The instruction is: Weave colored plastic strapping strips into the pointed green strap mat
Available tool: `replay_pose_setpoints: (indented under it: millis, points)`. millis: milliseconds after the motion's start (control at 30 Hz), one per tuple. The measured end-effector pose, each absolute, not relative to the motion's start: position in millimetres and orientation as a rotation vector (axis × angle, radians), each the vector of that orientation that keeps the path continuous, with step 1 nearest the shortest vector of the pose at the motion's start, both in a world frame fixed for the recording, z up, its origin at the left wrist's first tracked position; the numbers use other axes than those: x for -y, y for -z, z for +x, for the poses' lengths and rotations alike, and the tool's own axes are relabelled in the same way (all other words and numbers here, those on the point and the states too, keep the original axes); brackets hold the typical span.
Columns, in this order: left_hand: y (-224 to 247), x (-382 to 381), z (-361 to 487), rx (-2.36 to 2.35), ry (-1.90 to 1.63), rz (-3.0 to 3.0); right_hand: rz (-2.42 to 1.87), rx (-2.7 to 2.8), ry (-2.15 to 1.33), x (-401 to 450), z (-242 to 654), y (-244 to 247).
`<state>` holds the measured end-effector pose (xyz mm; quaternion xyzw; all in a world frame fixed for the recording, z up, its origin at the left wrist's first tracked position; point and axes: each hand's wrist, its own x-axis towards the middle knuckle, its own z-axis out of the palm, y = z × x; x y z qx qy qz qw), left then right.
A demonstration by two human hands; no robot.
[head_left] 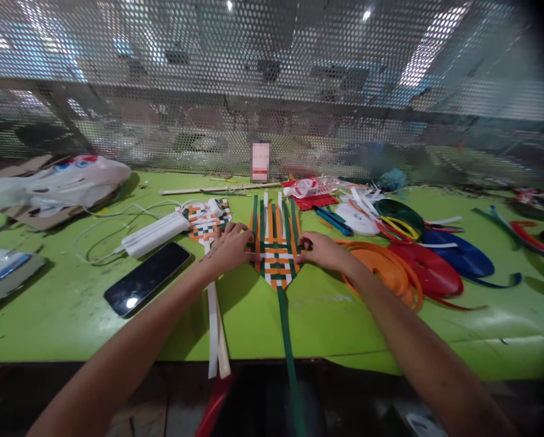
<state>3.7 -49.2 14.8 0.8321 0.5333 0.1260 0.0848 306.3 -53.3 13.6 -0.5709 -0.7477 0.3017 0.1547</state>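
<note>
Between my hands, flat on the green table, lies a woven strip piece (277, 264) in orange, green and white. Its lower end is pointed, with one long green strip (285, 328) hanging over the table's front edge; loose strip ends fan out at the top. At the left border, my left hand (230, 246) is closed with its thumb and fingers on the weave. My right hand (321, 250) pinches the right border, its fingers curled. Beside my left hand is a second woven piece (199, 230) of similar colours, partly covered by the hand and a white power strip.
To the left are the white power strip (156, 233) with its cable, a black phone (148, 278) and a plastic bag (67, 182). Orange (381, 276), red (429, 270) and blue (463, 252) strip coils lie right, near a blue cutter (333, 221). A perforated metal screen (199, 103) stands behind.
</note>
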Motion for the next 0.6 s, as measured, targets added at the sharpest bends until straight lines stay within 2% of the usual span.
replay_pose_setpoints:
  millis: [333, 600]
  points:
    - [-22.1, 59.7, 16.0, -1.475, -0.464, 2.553, -1.571, 2.160, -0.711, 58.1, 293.4, -15.5]
    - [-11.0, 61.8, 29.6, -1.416, -0.451, 2.564, -1.554, 2.173, -0.709, 59.1, 282.9, -10.2]
